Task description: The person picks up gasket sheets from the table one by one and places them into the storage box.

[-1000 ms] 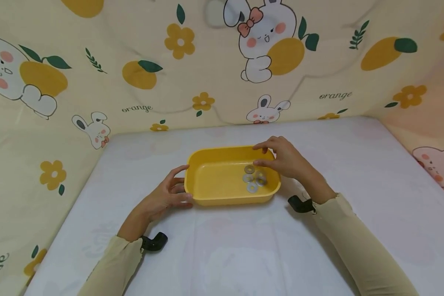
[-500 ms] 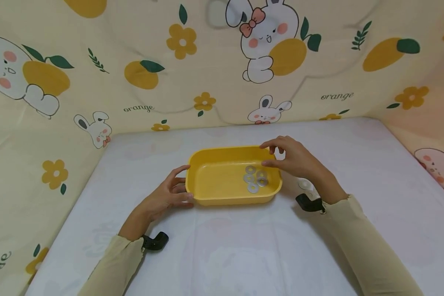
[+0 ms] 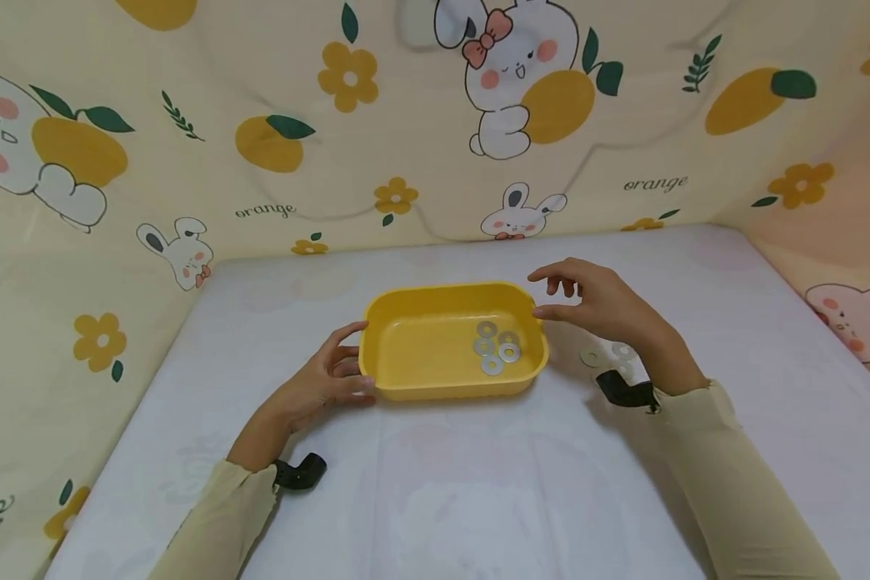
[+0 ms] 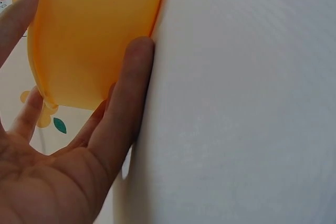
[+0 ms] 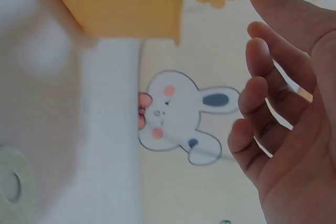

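A yellow rectangular tray with rounded corners sits on the white table. My left hand holds its left end, with the thumb at the near corner and the index finger at the rim; the left wrist view shows that hand's fingers against the tray wall. Several flat metal washers lie at the right inside the tray. Beside the right rim hovers my right hand, its fingers loosely bent and nothing held. The right wrist view shows those fingers apart from the tray.
More washers lie on the table below my right wrist, partly hidden by it. One washer shows at the left of the right wrist view. A patterned cloth with rabbits and oranges stands behind the table.
My right hand has moved right, from over the tray's inside to beyond its right rim. Washers on the table beside it have come into view. My left hand stays at the tray.
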A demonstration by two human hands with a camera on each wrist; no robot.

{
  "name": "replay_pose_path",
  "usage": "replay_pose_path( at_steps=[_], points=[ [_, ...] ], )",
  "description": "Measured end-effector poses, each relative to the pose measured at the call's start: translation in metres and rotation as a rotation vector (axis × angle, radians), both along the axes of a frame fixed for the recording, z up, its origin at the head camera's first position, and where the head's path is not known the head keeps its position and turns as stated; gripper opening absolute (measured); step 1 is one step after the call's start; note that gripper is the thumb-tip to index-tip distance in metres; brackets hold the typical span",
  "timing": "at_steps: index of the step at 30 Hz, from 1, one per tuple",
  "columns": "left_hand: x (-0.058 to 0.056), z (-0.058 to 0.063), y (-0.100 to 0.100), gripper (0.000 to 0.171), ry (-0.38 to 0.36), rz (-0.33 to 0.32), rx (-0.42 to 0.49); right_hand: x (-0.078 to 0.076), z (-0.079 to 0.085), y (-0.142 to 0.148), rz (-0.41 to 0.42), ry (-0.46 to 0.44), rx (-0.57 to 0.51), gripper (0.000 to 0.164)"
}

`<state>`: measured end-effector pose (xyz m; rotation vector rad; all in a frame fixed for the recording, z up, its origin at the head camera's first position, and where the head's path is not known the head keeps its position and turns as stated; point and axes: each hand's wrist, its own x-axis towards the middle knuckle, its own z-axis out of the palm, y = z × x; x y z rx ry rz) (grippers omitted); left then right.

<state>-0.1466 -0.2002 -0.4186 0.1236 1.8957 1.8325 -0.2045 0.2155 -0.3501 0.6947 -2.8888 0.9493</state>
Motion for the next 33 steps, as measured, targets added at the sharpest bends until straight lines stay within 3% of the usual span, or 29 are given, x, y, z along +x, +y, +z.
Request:
replay_pose_path(
  at_steps=[4, 12, 18, 24, 29, 33],
  points=[
    [-0.001, 0.001, 0.0, 0.09, -0.007, 0.006, 0.002, 0.001, 0.005, 0.011, 0.012, 0.002, 0.005, 0.043],
    [-0.002, -0.001, 0.001, 0.091, -0.002, 0.003, 0.008, 0.0, 0.01, 0.041, 0.068, -0.084, 0.096, 0.046],
    [-0.001, -0.001, -0.001, 0.093, 0.001, -0.002, 0.01, -0.003, 0.004, 0.061, 0.104, -0.133, 0.137, 0.044],
    [0.001, -0.002, -0.001, 0.09, 0.001, -0.002, 0.0, -0.002, -0.004, 0.07, 0.069, -0.206, 0.173, 0.044],
    [0.004, -0.001, -0.002, 0.088, -0.012, 0.012, -0.02, 0.008, -0.022, 0.08, 0.031, -0.276, 0.19, 0.041],
    [0.002, 0.001, -0.001, 0.086, -0.005, 0.006, -0.012, 0.016, -0.026, 0.096, 0.009, -0.282, 0.2, 0.041]
  ],
)
